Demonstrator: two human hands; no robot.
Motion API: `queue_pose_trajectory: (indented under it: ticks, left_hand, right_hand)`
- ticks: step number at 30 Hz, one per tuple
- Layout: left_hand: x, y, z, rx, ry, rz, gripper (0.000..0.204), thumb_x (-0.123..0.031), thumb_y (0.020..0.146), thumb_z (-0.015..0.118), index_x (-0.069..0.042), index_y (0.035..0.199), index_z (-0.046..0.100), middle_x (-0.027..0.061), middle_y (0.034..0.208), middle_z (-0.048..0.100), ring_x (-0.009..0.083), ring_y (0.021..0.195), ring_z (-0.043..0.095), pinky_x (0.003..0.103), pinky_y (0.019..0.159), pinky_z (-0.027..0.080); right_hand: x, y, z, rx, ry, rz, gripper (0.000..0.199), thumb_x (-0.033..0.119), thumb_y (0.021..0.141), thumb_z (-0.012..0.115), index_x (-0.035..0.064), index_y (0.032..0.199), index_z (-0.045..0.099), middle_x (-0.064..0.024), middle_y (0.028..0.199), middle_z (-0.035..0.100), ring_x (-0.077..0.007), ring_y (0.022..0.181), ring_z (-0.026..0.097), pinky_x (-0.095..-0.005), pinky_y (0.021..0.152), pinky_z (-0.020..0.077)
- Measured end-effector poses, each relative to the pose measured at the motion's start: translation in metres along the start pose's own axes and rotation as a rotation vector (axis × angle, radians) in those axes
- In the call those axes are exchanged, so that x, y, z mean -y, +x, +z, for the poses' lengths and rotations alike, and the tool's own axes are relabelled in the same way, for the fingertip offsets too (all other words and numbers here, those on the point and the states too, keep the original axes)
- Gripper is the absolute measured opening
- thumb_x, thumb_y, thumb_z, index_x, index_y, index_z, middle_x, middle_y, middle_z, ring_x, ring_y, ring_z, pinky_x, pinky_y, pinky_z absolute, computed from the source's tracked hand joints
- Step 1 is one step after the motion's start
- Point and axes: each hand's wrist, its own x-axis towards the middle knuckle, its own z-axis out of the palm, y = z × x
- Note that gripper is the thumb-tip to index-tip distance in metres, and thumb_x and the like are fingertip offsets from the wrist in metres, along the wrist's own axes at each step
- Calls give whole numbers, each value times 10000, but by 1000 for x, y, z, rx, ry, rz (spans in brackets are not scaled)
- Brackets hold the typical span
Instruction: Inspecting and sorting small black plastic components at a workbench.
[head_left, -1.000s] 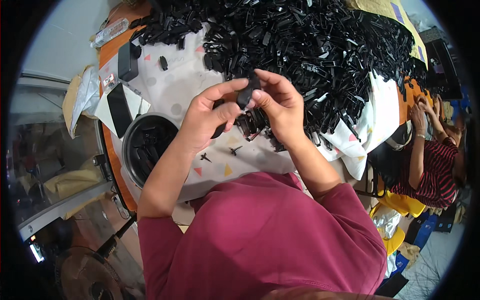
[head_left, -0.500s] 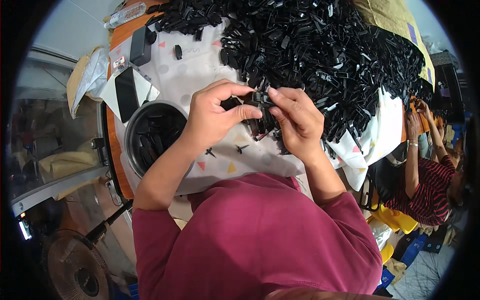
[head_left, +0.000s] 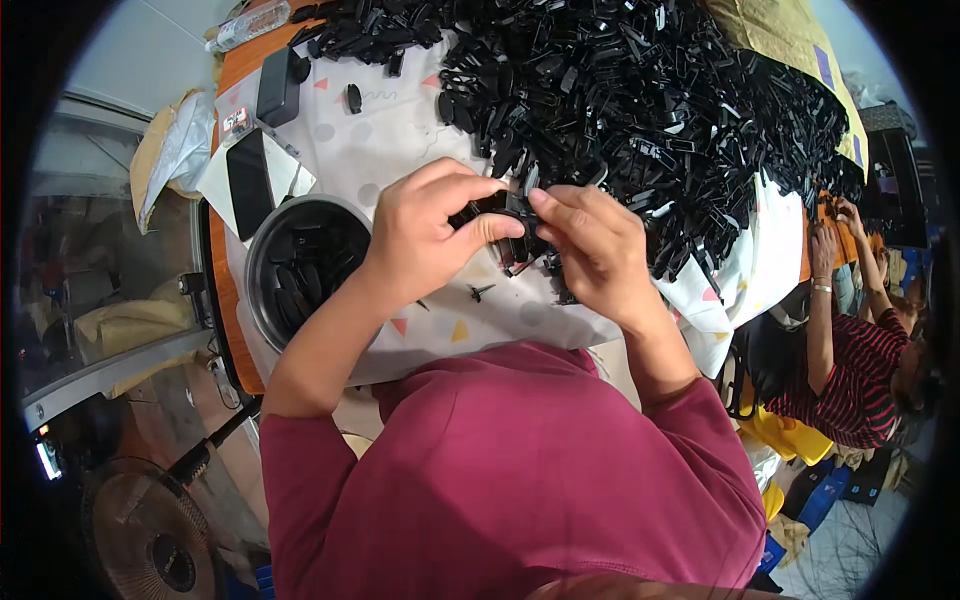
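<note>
Between my two hands, over the near edge of a big heap of black plastic parts (head_left: 640,130), is a small black plastic part (head_left: 516,204). My left hand (head_left: 432,222) pinches it between thumb and forefinger from the left. From the right, the thumb and fingers of my right hand (head_left: 597,240) close on its other end. My fingers cover much of the part, so its full shape is hidden. A small dark pointed piece (head_left: 481,292) lies on the patterned cloth (head_left: 500,325) below my hands. Left of my left forearm stands a round metal bowl (head_left: 262,318) holding several black parts.
A phone (head_left: 249,185) lies on the left, near a black box (head_left: 278,88). At the far left edge is a clear plastic bottle (head_left: 250,26). A fan (head_left: 150,540) stands at lower left. Another person (head_left: 845,370) in a striped top works at the right.
Both hands stay on the small black part, which has tilted a little between them. My right hand has shifted slightly down and left. The rest of the scene looks much the same.
</note>
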Motion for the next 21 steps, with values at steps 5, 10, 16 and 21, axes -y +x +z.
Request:
queue_pose_trajectory:
  ticks: [5, 10, 16, 21]
  left_hand:
    - [6, -13, 31, -55, -1073, -658, 319, -191, 761, 683, -2, 1005, 603, -11, 792, 594, 44, 590, 478, 177, 530, 395]
    - [-10, -17, 29, -230, -1026, -657, 305, -161, 806, 631, 3, 1058, 582, 8, 791, 586, 43, 596, 485, 177, 524, 391]
    - [8, -51, 2, -106, -1352, -640, 261, -137, 827, 580, 11, 1041, 582, 9, 725, 556, 56, 530, 459, 185, 483, 354]
    - [4, -87, -47, -28, -52, -599, 313, -129, 741, 613, -5, 1024, 563, 77, 813, 571, 181, 749, 545, 285, 684, 436]
  right_hand:
    - [6, -5, 28, -135, -105, 9, 383, -93, 644, 641, -1, 1013, 591, -127, 859, 587, -228, 680, 565, -276, 553, 464]
    - [7, -8, 37, -218, 38, 129, 348, -28, 710, 658, 17, 1047, 583, -135, 950, 567, -169, 719, 564, -236, 565, 464]
    - [32, -11, 46, 16, 808, 738, 237, -10, 756, 647, -46, 964, 541, -80, 865, 609, -92, 730, 564, -213, 632, 477]
    - [18, -1, 38, 412, 756, 672, 297, 58, 807, 602, -30, 1079, 521, -107, 971, 614, -137, 833, 595, -247, 721, 475]
